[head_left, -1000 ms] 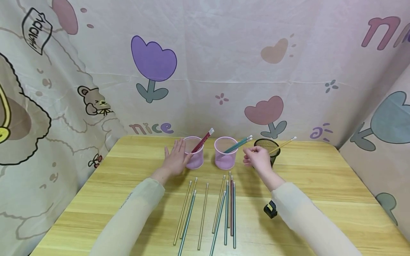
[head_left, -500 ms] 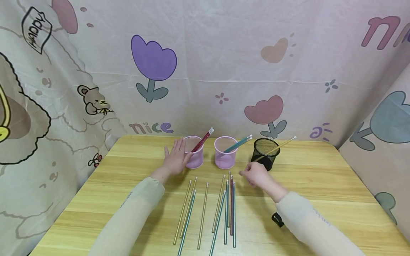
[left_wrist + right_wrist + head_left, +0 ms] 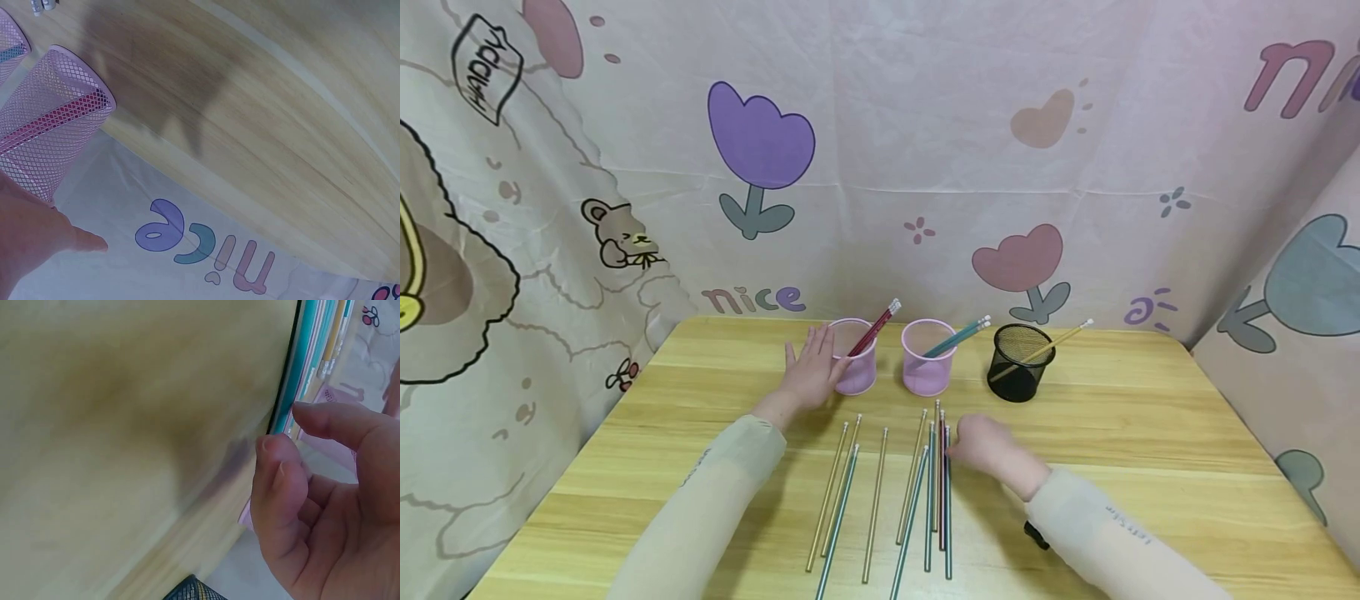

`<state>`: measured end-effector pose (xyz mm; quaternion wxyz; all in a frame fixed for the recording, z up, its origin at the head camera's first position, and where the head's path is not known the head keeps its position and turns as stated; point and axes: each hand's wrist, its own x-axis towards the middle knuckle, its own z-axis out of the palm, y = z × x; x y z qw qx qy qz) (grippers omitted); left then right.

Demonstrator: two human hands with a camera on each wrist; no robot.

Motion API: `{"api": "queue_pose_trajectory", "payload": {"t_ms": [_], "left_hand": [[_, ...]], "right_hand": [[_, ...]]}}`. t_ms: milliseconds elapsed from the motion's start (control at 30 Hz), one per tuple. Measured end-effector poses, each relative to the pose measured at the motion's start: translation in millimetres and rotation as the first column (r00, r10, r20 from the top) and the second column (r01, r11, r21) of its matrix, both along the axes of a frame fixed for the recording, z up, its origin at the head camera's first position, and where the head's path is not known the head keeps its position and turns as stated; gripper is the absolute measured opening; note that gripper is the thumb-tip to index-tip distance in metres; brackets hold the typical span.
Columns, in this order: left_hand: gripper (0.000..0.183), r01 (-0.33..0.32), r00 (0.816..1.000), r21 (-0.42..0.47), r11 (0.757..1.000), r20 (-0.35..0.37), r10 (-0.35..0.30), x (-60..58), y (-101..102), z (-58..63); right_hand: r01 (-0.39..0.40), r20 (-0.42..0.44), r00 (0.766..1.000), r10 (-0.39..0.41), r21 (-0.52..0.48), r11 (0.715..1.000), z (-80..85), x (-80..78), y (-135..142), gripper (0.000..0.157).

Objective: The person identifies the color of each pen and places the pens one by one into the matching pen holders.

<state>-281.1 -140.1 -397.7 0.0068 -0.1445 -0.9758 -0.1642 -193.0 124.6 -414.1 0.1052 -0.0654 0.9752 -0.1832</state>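
My left hand (image 3: 808,372) rests against the left pink mesh pencil cup (image 3: 857,382), its fingers fairly straight; two dark red pencils (image 3: 872,330) lean in that cup. In the left wrist view the hand (image 3: 34,240) touches the same cup (image 3: 44,150). My right hand (image 3: 988,446) is beside the eraser ends of the loose pencils, nearest a teal pencil (image 3: 949,517). From the right wrist, a gap shows between thumb and index finger of the hand (image 3: 331,500), close to the teal pencil (image 3: 299,362); nothing is visibly gripped.
A middle pink cup (image 3: 927,382) holds teal pencils (image 3: 957,337). The black mesh cup (image 3: 1017,383) at right holds one yellow pencil (image 3: 1060,340). Several gold pencils (image 3: 875,508), teal ones and a dark red pencil (image 3: 942,500) lie on the wooden table (image 3: 1150,417). A patterned cloth (image 3: 880,125) hangs behind.
My right hand has moved from beside the black cup down and left to the loose pencils. The left hand stays on the left pink cup.
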Motion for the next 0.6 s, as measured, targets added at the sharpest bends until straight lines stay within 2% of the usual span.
{"api": "queue_pose_trajectory", "payload": {"t_ms": [333, 600], "left_hand": [[0.07, 0.004, 1.0, -0.005, 1.0, -0.003, -0.004, -0.8, -1.1, -1.2], [0.07, 0.009, 1.0, 0.001, 1.0, 0.003, -0.009, -0.2, -1.7, -0.4]], "right_hand": [[-0.006, 0.037, 0.999, 0.005, 0.035, 0.999, -2.9, -1.1, -2.0, 0.038], [-0.017, 0.009, 1.0, 0.016, 0.038, 0.999, -5.4, -2.5, -1.8, 0.037]]}}
